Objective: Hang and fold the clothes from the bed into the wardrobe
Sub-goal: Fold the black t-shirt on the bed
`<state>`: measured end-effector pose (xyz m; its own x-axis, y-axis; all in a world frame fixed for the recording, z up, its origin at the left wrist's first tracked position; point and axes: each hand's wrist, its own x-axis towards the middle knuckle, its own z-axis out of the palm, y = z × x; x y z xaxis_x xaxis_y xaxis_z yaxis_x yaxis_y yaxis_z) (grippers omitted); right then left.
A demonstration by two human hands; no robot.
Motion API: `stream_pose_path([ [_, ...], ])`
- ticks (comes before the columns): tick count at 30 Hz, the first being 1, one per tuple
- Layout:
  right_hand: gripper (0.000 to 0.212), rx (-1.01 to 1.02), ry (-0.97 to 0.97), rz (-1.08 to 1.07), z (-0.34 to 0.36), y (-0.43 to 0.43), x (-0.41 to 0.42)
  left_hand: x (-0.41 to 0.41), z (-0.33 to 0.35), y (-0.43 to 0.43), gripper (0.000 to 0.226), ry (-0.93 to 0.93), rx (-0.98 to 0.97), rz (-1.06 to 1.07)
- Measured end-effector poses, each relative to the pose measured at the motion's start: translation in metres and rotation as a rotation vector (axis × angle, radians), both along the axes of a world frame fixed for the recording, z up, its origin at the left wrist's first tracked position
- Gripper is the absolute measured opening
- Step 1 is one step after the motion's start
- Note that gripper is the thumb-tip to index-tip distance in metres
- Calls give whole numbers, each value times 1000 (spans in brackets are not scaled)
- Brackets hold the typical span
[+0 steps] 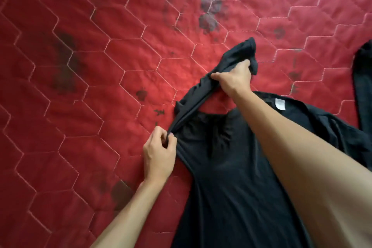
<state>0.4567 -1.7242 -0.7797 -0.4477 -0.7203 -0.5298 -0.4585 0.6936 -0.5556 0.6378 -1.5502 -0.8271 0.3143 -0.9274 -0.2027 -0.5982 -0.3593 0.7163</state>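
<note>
A black shirt [225,177] lies spread on the red quilted bed [90,86], its body running toward the bottom of the view. One sleeve [193,104] is stretched into a taut band up and to the right. My left hand [159,155] pinches the shirt's edge at the shoulder end of that band. My right hand [234,78] grips the bunched sleeve end farther up the bed. A white label [280,104] shows inside the collar, beside my right forearm. That forearm covers much of the shirt's right side.
Another dark garment [362,78] lies at the right edge of the bed, partly out of view. The red cover carries dark printed patches [209,6] and white hexagon stitching. Open bed surface stretches to the left and above.
</note>
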Motion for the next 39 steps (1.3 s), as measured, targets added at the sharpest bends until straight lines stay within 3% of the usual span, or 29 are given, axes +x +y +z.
stream_pose_path([
  [2, 81, -36, -129, 1, 2, -13, 38, 17, 0, 7, 24, 44, 27, 57],
  [4, 94, -94, -337, -34, 14, -23, 79, 25, 8, 11, 25, 207, 80, 69],
  [6, 93, -135, -561, -62, 36, -28, 121, 27, 19, 9, 50, 407, 162, 79],
  [9, 84, -158, -744, -22, 76, -26, 165, 22, 26, -2, 77, 493, 163, 83],
  [13, 69, -155, -884, -47, 119, -13, 180, 13, 45, -25, 63, 719, 126, -20],
  [17, 45, -179, -1117, -18, 162, -3, 160, 0, 71, -40, 56, 809, 103, -132],
  [20, 63, -249, -1131, 4, 190, 9, 113, -18, 92, -54, 61, 821, 156, -221],
  [23, 60, -384, -934, -53, 200, 33, 41, -43, 107, -66, 81, 653, 194, -460],
  [26, 60, -496, -883, -318, 185, 77, -41, -73, 102, -66, 108, 393, 208, -686],
  [29, 62, -443, -805, -643, 140, 137, -120, -102, 79, -48, 101, -17, 238, -816],
  [33, 79, -350, -743, -1060, 73, 236, -202, -121, 54, -14, 85, -277, 283, -698],
  [36, 98, -337, -729, -1248, 40, 296, -245, -118, 38, 3, 82, -279, 226, -544],
  [39, 102, -470, -719, -1387, 31, 325, -276, -109, 29, 7, 79, -254, 154, -448],
])
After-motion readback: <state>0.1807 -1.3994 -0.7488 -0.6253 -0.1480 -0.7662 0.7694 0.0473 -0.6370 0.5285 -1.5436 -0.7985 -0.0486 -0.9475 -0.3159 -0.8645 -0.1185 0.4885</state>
